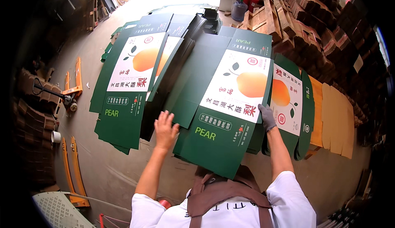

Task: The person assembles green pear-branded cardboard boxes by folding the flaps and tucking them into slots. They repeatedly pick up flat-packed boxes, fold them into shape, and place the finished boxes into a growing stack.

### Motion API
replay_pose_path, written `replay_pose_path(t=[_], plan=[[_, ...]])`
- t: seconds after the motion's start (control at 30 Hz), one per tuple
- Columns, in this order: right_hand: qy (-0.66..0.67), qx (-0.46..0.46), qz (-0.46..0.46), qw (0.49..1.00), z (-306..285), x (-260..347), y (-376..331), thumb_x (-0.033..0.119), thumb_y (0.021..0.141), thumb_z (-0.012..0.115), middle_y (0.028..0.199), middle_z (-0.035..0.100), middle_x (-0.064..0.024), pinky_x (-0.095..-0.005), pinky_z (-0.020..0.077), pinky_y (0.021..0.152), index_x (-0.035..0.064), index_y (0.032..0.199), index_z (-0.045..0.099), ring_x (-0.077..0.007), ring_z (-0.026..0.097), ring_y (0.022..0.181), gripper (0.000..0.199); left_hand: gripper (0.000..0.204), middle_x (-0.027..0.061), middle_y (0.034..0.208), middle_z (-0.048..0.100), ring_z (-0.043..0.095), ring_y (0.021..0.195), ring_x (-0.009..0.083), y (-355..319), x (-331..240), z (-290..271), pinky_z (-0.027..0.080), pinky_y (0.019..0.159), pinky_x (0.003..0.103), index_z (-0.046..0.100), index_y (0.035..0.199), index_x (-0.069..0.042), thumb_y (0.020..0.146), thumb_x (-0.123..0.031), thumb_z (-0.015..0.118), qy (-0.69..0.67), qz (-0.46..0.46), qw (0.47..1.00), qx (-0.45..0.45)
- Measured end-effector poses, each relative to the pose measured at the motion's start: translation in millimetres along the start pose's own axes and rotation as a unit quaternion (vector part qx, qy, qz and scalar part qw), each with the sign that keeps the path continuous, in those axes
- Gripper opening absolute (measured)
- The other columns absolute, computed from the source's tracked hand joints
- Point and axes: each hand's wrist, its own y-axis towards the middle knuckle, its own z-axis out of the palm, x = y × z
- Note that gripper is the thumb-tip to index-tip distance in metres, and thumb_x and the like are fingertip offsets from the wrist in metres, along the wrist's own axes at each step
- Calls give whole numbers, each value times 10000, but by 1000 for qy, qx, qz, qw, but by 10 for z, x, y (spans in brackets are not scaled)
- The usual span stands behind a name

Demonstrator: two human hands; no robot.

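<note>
A flat green carton blank [224, 145] with a white panel and a printed yellow-orange fruit lies in front of me, over other blanks. My right hand [266, 118], in a grey glove, grips its right edge, fingers partly out of sight. My left hand [166, 130] is bare, its fingers spread, beside the carton's left flap; whether it touches the flap I cannot tell. Left of it leans a thick stack of matching carton blanks [135, 63], their layered edges turned toward the middle. More green blanks [288, 98] lie to the right of my gloved hand.
Plain brown cardboard sheets [337, 121] rest at the right. Wooden pallets [267, 18] and piled brown cartons [321, 34] fill the far right. Orange pallet jacks [74, 82] stand on the floor at the left. A large water bottle [239, 10] stands at the back.
</note>
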Motion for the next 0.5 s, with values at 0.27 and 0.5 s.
replay_pose_path(t=[0.27, 0.5], plan=[[-45, 3, 15, 999, 413, -167, 147, 132, 950, 600, 1066, 688, -104, -312, 516, 828, -45, 1173, 601, -179, 656, 916, 285, 632, 177, 1532, 388, 293, 1457, 363, -631, -1030, 687, 201, 1146, 622, 483, 1426, -92, 912, -413, 662, -124, -32, 984, 121], [-17, -33, 3, 999, 649, -339, 56, 113, 942, 602, 1029, 691, -126, -323, 519, 779, -65, 1130, 608, -193, 654, 867, 258, 695, 193, 1541, 367, 270, 1462, 373, -525, -1110, 551, 197, 1144, 625, 484, 1417, -64, 887, -472, 675, -87, -15, 986, 142]])
